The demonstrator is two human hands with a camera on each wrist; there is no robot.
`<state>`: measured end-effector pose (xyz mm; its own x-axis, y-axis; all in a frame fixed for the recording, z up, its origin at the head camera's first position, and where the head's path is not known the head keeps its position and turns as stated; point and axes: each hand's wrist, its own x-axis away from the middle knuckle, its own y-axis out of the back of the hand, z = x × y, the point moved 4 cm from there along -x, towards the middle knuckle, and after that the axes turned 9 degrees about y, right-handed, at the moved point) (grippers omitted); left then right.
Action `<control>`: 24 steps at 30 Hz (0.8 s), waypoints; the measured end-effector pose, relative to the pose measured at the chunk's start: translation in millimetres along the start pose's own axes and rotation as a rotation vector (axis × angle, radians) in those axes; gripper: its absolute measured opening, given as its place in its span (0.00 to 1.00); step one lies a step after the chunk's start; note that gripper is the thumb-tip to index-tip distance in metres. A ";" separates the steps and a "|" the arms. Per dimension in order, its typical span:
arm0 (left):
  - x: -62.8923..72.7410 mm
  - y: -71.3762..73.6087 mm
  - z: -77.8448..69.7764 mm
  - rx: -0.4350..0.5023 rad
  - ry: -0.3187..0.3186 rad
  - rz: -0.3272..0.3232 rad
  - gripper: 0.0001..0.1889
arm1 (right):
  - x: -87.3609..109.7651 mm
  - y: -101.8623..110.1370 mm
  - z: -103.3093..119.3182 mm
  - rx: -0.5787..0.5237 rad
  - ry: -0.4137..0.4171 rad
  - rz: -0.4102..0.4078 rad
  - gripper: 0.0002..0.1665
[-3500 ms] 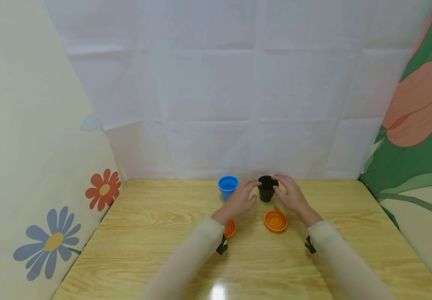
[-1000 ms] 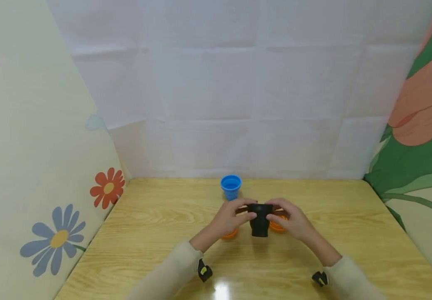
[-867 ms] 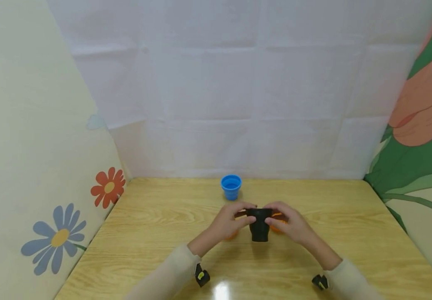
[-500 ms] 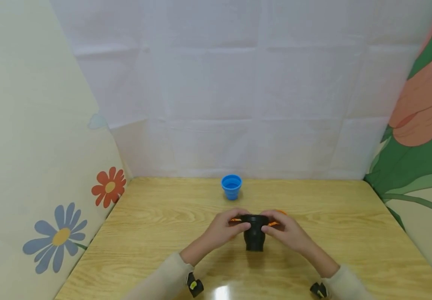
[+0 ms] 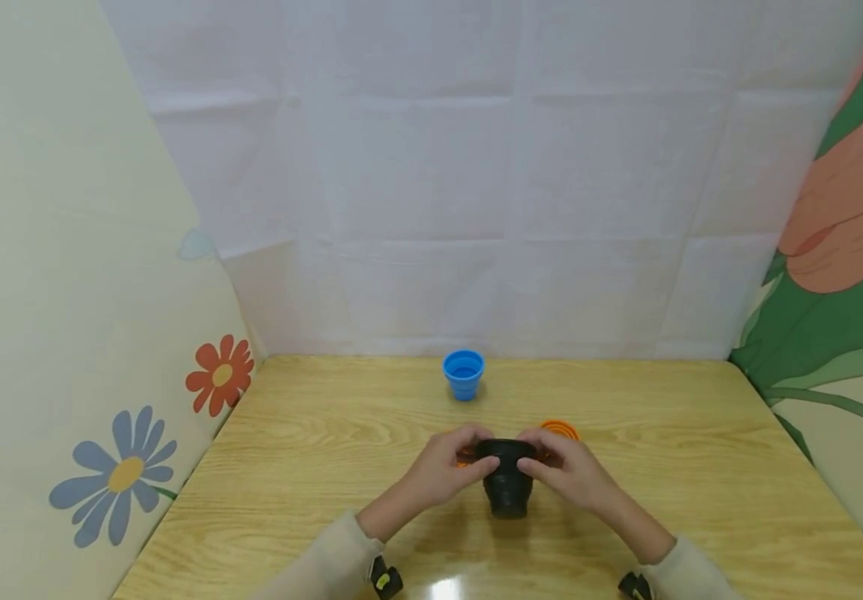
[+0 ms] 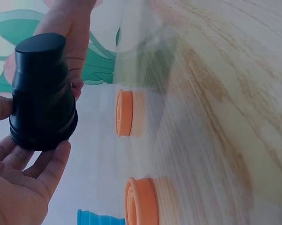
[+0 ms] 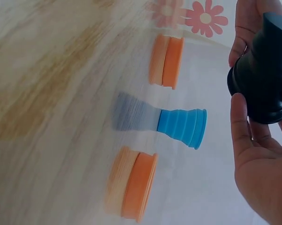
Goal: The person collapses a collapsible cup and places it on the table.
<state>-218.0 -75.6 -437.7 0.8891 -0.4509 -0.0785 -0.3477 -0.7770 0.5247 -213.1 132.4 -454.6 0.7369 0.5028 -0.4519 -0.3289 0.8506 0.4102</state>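
Observation:
A black collapsible cup (image 5: 508, 483), pulled out to full height, is held between both hands over the table. My left hand (image 5: 439, 471) grips its left side near the rim, thumb in front and fingers behind. On the opposite side my right hand (image 5: 570, 471) grips it the same way. Both wrist views show the cup (image 6: 41, 89) raised off the tabletop. Beyond the hands lies a flattened orange collapsible cup (image 5: 561, 429), partly covered by the right hand. A second flattened orange cup (image 7: 166, 61) is mostly hidden behind the left hand in the head view.
An extended blue collapsible cup (image 5: 464, 375) stands upright near the table's back edge. The wood-grain table (image 5: 311, 433) meets a white cloth backdrop (image 5: 401, 208) behind, with flower-patterned panels (image 5: 844, 250) on either side.
Both hands took hold of the black cup at the back of the table, lifted it and brought it nearer the body. It has lately drifted slightly lower in view; the blue cup stayed put.

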 end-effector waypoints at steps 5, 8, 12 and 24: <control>2.0 -0.8 -0.5 0.009 -0.006 0.008 0.11 | 1.7 -0.7 2.3 0.040 0.030 0.003 0.12; 3.1 -1.1 -1.2 0.009 -0.006 0.018 0.10 | 2.8 -1.1 4.3 0.062 0.068 0.005 0.11; 5.1 -2.3 -1.5 0.007 -0.013 0.029 0.09 | 3.8 -2.2 6.7 0.077 0.107 0.006 0.10; 11.4 -3.5 -1.8 0.015 -0.023 0.066 0.09 | 4.6 -6.2 14.7 0.149 0.197 0.008 0.09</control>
<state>-206.1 -77.2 -438.9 0.8570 -0.5114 -0.0634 -0.4103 -0.7515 0.5167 -199.1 127.2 -447.6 0.6007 0.5422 -0.5875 -0.2332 0.8218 0.5199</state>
